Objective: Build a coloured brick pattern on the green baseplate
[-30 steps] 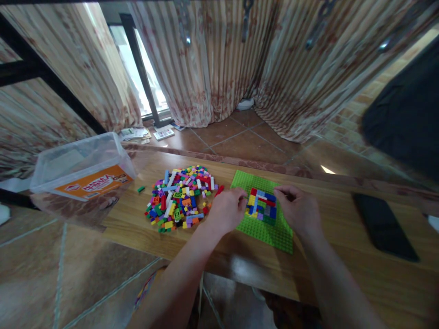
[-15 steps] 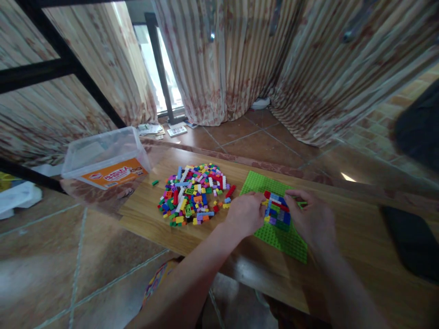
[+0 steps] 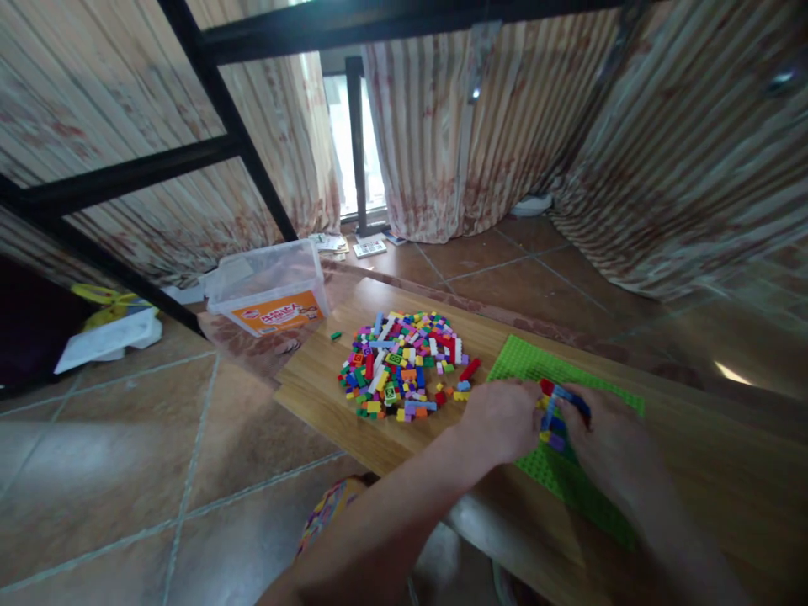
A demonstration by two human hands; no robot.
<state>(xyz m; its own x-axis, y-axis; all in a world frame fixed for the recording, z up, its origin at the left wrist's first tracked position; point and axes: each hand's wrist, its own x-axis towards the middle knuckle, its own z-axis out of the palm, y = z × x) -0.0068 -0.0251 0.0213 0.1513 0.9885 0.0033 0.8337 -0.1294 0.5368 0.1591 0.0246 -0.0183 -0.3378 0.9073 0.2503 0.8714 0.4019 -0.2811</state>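
A patch of joined toy bricks [image 3: 555, 423] in red, blue, yellow and purple sits on a green baseplate [image 3: 527, 358]. My left hand [image 3: 505, 419] has its fingers curled closed against the patch's left edge; the fingertips are partly hidden. From the right, my right hand [image 3: 609, 442] reaches over the patch, thumb and fingers closed on the bricks near the top. That hand covers most of the patch's right side. Left of the plate lies a large pile of loose toy bricks [image 3: 407, 374], with a long red brick [image 3: 470, 369] at its right edge.
The bricks lie on a long wooden bench top [image 3: 321, 370]. A clear plastic tub [image 3: 271, 286] with an orange label stands beyond its left end. Behind are striped curtains [image 3: 429, 151], a dark metal frame [image 3: 220, 101] and papers [image 3: 369, 249] on the tiled floor.
The view has swung left, so everything sits further right. My right hand has moved in over the brick patch, hiding more of it. My left hand stays at its left edge.
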